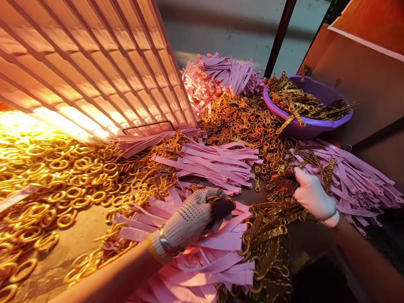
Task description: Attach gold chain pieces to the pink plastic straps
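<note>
Gold piece (215, 198), prob. a ring, is at the fingertips of my L hand (197, 210), over the pile of pink straps (225, 243) nearest me. L hand's nearly closed, thumb & fingers pinched on it; the piece is partly hidden, so can't be sure of its shape. My R hand (311, 194) is curled w/ thumb against the dark-tipped fingers, right by the gold chains (265, 223); can't tell if it's got hold of one.

To do this bit well, imo: light pinch, w/ the edge of the piece sticking out past the glove. Gloves look bulky, so small bits could slip. Best to lift chains from the top, 1 at a time, b/c they lie crossed & prob. snag. Hands low over the table (91, 223), so a drop lands close.

Containers: just 1 that I can see, the purple basin (334, 124), back R, w/ more chains heaped in it & a few ends poking over the rim. Rest is loose on the table: gold rings (58, 164) spread on the L, straps in several piles, chains in the middle reaching up to the basin. Ribbed panel (94, 63) stands behind the rings.
</note>
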The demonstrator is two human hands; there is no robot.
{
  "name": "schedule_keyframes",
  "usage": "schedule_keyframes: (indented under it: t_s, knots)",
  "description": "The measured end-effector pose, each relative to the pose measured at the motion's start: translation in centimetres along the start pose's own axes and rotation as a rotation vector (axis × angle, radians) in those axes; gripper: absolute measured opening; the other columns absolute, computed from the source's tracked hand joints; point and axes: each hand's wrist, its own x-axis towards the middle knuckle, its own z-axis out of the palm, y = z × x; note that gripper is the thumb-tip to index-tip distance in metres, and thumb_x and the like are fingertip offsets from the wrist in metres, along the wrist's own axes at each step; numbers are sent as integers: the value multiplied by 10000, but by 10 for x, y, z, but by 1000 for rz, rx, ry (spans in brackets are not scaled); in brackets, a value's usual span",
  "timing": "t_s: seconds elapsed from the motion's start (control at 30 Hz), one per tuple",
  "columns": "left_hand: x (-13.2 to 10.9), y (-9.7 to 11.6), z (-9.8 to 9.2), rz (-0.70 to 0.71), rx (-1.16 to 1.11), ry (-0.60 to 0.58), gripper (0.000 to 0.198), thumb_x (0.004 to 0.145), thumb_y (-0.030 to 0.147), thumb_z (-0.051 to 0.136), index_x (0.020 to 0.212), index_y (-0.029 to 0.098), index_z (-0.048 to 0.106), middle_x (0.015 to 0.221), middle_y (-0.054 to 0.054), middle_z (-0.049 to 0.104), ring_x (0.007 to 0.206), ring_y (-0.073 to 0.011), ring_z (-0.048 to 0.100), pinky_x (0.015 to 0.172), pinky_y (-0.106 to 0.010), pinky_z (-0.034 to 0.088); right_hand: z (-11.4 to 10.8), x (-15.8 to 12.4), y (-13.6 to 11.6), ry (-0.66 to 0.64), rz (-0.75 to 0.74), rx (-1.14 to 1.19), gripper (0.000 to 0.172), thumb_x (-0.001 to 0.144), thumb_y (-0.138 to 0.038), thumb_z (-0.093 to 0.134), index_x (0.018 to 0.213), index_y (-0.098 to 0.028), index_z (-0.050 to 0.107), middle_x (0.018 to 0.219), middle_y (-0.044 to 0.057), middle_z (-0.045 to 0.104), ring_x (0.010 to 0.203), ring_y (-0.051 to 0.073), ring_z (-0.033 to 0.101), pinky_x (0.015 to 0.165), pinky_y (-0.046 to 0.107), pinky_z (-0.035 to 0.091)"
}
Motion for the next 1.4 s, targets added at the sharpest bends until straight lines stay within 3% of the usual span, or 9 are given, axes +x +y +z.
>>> schedule_keyframes:
  t_s: [0.2, 0.3, 0.57, 0.8, 0.9, 1.0, 1.13, 1.23, 1.4]
  knots:
    - [3, 0, 5, -34, 83, -62, 393, 811, 524, 579, 726, 141, 587, 483, 21, 470, 393, -57, 333, 383, -168, 202, 25, -17, -17, -175, 122, 660, 246, 853, -371, 631, 1018, -193, 597, 936, 31, 648, 794, 143, 577, 733, 261, 487]
    - [5, 0, 8, -19, 127, -67, 400, 826, 525, 560, 771, 134, 626, 529, -7, 531, 415, -70, 381, 389, -172, 228, 27, -18, -28, -242, 123, 774, 327, 905, -376, 574, 1171, -188, 596, 999, 44, 658, 790, 130, 579, 722, 256, 487]
    - [6, 2, 14, 77, 186, -14, 430, 833, 505, 574, 591, 151, 535, 454, -4, 510, 393, -68, 401, 386, -174, 250, 30, -17, -79, -308, -158, 291, 289, 934, -322, 531, 1167, -171, 612, 1046, 93, 707, 867, 192, 639, 794, 292, 461]
    - [9, -14, 18, -6, -268, -136, 411, 815, 515, 616, 613, 171, 515, 421, 45, 422, 347, -45, 305, 356, -164, 208, 50, -25, -103, -316, -172, -138, 105, 878, -279, 524, 868, -201, 593, 777, 41, 678, 683, 183, 611, 593, 293, 320]
    - [13, -25, 21, -119, -437, -93, 356, 758, 458, 681, 648, 183, 483, 471, 58, 442, 352, -34, 285, 346, -150, 202, 61, -30, -106, -291, -289, -312, 143, 756, -239, 594, 882, -178, 620, 826, 94, 691, 751, 233, 626, 606, 321, 299]
    - [15, -27, 18, -146, -490, -27, 310, 729, 428, 691, 699, 194, 491, 509, 61, 457, 360, -39, 286, 336, -146, 206, 69, -35, -108, -293, -180, -327, 199, 736, -190, 593, 929, -161, 632, 810, 106, 695, 720, 231, 621, 581, 315, 286]
    - [26, -17, -5, 132, 141, 37, 213, 839, 372, 571, 772, 176, 619, 613, -7, 569, 437, -95, 452, 403, -199, 386, 70, -31, -99, -287, -6, 45, 138, 904, -238, 504, 875, -194, 632, 714, 38, 682, 610, 159, 571, 562, 262, 335]
    - [47, -10, -30, 445, 785, 215, 263, 784, 177, 568, 1005, 164, 710, 965, -97, 678, 865, -211, 654, 755, -323, 555, 66, -23, -83, -162, -26, 275, 168, 923, -243, 500, 903, -191, 658, 741, 38, 698, 665, 165, 589, 639, 251, 428]
    - [76, -15, -43, 441, 1130, 151, 362, 826, 114, 519, 1148, 186, 670, 1122, -98, 637, 1022, -228, 646, 897, -361, 530, 68, -15, -60, -60, -63, 462, 248, 894, -233, 522, 1064, -176, 694, 837, 45, 738, 783, 194, 625, 806, 292, 510]
